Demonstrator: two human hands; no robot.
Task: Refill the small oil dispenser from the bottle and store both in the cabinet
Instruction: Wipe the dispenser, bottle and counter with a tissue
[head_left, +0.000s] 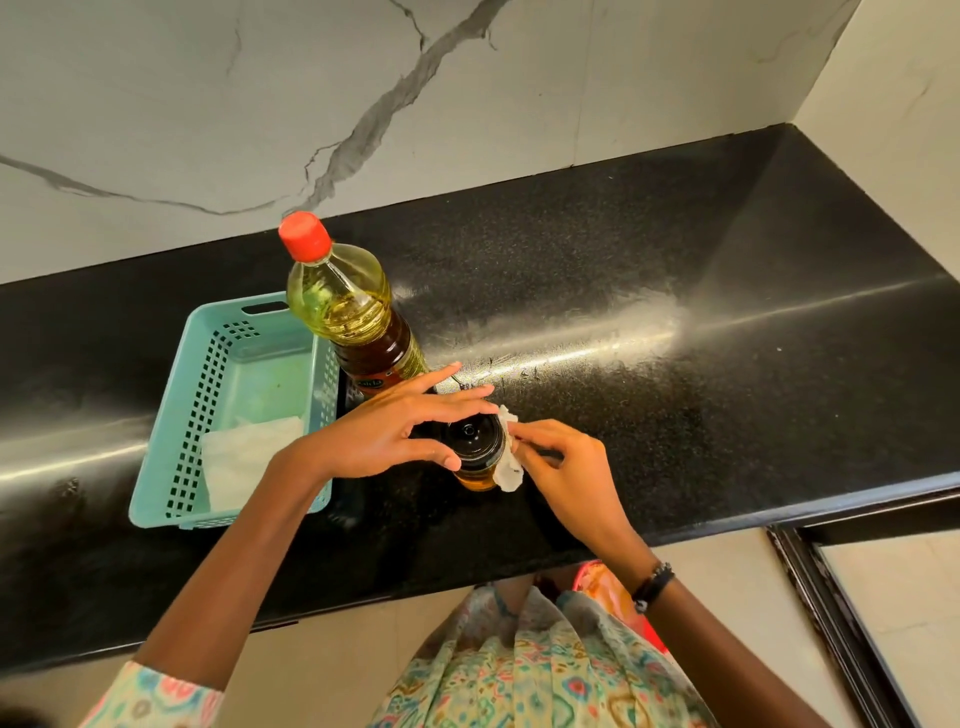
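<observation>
A small glass oil dispenser (475, 451) with a black lid stands on the black counter (675, 405), amber oil visible low in it. My left hand (410, 431) grips its lid between thumb and fingers. My right hand (566, 462) presses a white tissue (508, 470) against the dispenser's right side. Behind, a tall plastic oil bottle (353, 312) with a red cap (305, 235) stands upright and closed, about half full of yellow oil.
A teal plastic basket (218, 374) sits left of the bottle, holding a folded white paper towel (244, 457). A marble backsplash runs behind the counter. A dark-framed opening (841, 613) lies below the counter edge at the right.
</observation>
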